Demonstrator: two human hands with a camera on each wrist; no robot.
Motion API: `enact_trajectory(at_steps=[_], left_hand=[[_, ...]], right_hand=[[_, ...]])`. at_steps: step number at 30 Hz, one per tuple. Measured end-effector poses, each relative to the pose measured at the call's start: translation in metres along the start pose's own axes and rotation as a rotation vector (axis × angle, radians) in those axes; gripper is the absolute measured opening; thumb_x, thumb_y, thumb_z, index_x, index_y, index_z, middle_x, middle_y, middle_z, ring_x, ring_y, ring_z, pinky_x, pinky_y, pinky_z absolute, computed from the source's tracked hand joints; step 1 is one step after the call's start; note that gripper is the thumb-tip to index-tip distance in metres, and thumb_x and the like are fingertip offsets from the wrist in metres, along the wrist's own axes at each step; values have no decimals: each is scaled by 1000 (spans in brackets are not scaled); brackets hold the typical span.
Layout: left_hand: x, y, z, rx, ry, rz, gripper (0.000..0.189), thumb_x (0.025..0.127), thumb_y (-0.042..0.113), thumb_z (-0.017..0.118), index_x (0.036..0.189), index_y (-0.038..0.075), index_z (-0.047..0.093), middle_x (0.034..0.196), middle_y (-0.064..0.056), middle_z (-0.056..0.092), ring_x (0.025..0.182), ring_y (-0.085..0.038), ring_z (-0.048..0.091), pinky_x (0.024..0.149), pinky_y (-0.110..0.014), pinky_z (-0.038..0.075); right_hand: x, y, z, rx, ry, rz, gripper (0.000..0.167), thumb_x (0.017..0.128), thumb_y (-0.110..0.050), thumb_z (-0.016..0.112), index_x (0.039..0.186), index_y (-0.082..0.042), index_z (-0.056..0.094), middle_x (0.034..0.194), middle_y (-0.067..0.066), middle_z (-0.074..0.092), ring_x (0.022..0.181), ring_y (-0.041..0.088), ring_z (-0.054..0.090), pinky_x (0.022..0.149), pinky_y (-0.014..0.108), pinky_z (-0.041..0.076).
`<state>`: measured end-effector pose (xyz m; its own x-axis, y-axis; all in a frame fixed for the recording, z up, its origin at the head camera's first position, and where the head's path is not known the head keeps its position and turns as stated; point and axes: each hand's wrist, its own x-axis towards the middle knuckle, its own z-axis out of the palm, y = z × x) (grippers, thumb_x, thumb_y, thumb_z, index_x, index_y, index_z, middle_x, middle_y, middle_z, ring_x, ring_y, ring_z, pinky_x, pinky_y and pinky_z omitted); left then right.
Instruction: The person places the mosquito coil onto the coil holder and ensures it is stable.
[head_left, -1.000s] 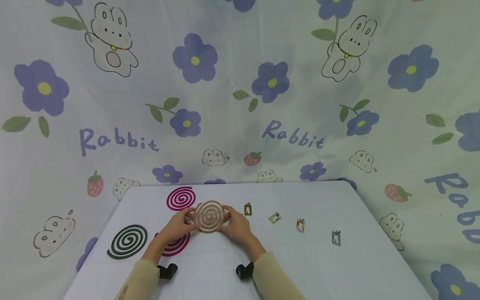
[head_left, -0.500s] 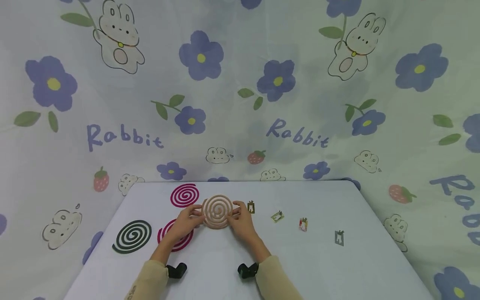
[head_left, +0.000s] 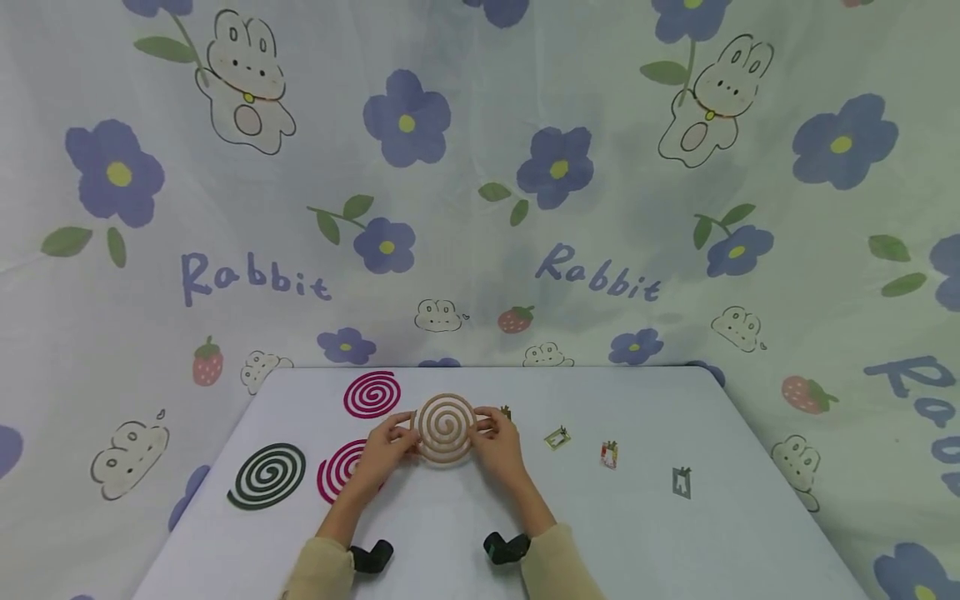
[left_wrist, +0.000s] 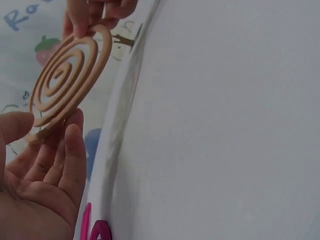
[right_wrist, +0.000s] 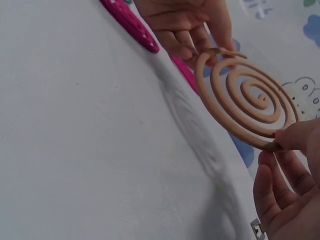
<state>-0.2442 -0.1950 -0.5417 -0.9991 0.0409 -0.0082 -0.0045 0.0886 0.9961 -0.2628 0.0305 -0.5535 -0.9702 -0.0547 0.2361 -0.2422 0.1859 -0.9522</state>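
Observation:
A tan mosquito coil (head_left: 446, 427) is held up above the white table, its flat spiral face toward the head camera. My left hand (head_left: 388, 450) pinches its left edge between thumb and fingers. At the opposite edge, the right hand (head_left: 501, 450) grips it the same way. The left wrist view has the coil (left_wrist: 60, 74) tilted, with table surface beside it. Partly behind the left forearm lies a pink coil (head_left: 343, 467), and a second pink coil (head_left: 372, 395) lies farther back. A dark green coil (head_left: 270, 476) is at the left.
Right of the hands lie small flat cut-out pieces: a gold-coloured one (head_left: 557, 437), a red-patterned one (head_left: 609, 455) and a grey one (head_left: 681, 482). Another piece (head_left: 506, 412) is partly hidden by the right hand. A rabbit-print cloth (head_left: 465, 167) hangs behind the table.
Both hands and the tan coil have shifted slightly to the right, and the right hand now partly covers the nearest small piece. The head view has shifted a little too. Both hands keep their hold.

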Motion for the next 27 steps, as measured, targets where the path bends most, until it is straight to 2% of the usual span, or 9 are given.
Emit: enact_trajectory(at_steps=[3,7,11,16,21,24,27], left_hand=[[-1,-1,4,-26,-19,10,37,96,12,63,129,-1,55,88,-23,65,77,-31,68,72,-43,57],[-4,-1,10,-68,-24,-4,32,97,14,61,123,-4,59,97,-20,63,79,-32,68,73,-43,57],[-7,2,17,-105,-36,-15,30,99,12,58,119,-11,59,103,-18,63,83,-32,68,77,-45,55],[-7,4,24,-127,-65,-7,32,97,11,60,117,-13,58,101,-21,65,83,-28,68,77,-45,55],[-8,4,29,-130,-49,0,33,94,8,64,124,-7,58,97,-23,66,80,-25,68,75,-42,56],[-9,4,31,-127,-50,10,35,94,7,64,127,-4,58,96,-24,66,77,-27,68,72,-44,57],[-8,2,33,-93,-40,33,33,93,11,66,123,-4,61,93,-23,68,74,-27,67,68,-43,57]], right_hand=[[2,-4,-5,-23,5,14,30,85,1,72,114,-8,67,85,6,67,69,13,61,63,24,52],[5,-8,-12,-43,16,35,30,85,0,72,113,-10,69,84,4,66,67,13,59,60,24,51],[7,-10,-20,-41,44,39,28,84,-1,73,111,-4,69,85,7,66,72,16,59,63,22,49],[8,-13,-29,-18,61,38,21,84,-2,73,105,-3,70,84,7,66,76,15,60,64,23,50],[10,-15,-35,-4,21,55,20,85,-2,72,105,-5,72,85,5,66,72,13,57,59,22,50],[11,-17,-37,-34,-9,35,19,87,-4,71,105,-6,73,87,5,67,74,14,57,61,24,49],[11,-19,-38,-69,-41,34,17,88,-7,70,105,-9,74,89,4,67,78,15,58,65,25,50]])
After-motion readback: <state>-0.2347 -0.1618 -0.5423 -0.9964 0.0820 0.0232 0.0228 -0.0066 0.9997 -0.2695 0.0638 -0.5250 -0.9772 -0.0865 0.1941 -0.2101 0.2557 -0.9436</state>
